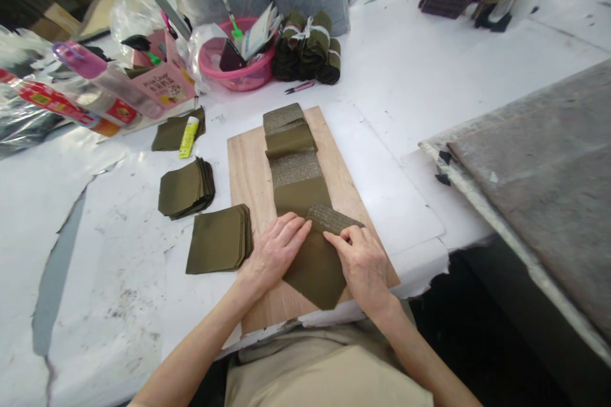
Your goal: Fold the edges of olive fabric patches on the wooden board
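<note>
On a wooden board (248, 184) lies a row of overlapping olive fabric pieces (301, 196), some with a greyish, speckled strip showing. The nearest olive fabric piece (317, 270) is set at a slant, and its far edge is folded over to a speckled strip (334, 219). My left hand (278, 248) rests on the left of this piece, fingers stretched out and pressing the fold. At the right end of the fold my right hand (361, 261) is closed, thumb and forefinger pinching the fabric edge. Left of the board sit stacks of cut olive pieces (217, 238) (184, 187).
A yellow glue tube (189, 137) lies on more olive fabric. Behind stand a pink basket (238, 79), rolled olive bundles (310, 44) and small thread snips (300, 87). A pink-capped bottle (105, 76) is at left. At right a grey-brown board (534, 146) borders a dark gap.
</note>
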A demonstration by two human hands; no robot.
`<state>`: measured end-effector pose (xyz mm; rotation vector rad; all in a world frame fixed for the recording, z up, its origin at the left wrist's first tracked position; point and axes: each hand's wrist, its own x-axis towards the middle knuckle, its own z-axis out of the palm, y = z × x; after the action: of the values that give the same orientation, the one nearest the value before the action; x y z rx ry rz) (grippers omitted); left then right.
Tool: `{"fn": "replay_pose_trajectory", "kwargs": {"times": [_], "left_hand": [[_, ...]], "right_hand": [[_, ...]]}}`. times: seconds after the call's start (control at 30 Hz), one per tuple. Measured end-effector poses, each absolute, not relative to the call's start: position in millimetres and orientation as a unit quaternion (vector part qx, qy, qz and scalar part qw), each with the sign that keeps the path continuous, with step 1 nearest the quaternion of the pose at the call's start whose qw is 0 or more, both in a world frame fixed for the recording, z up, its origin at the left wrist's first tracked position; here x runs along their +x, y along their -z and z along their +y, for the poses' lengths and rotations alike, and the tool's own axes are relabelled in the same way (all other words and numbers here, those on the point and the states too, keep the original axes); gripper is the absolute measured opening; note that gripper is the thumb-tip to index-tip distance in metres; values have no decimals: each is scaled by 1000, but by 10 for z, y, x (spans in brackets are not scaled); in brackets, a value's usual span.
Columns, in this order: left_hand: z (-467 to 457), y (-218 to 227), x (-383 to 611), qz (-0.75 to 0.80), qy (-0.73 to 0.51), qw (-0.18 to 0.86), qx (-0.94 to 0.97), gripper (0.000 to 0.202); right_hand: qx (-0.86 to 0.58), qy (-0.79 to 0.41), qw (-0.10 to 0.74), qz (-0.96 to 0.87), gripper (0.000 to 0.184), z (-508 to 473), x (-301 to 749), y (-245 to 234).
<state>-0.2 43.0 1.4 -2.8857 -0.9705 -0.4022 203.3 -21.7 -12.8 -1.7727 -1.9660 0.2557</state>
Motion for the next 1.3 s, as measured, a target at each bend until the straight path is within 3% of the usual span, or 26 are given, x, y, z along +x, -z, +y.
{"fn": "replay_pose_trajectory", "kwargs": {"times": [0.47, 1.3], "left_hand": [[334, -23, 93, -304, 55, -5, -951, 40], [345, -170, 267, -250, -37, -8, -967, 47]], "right_hand": [[-634, -124, 274, -713, 22, -310, 2209, 144], [-621, -106, 255, -733, 22, -431, 2399, 117]]}}
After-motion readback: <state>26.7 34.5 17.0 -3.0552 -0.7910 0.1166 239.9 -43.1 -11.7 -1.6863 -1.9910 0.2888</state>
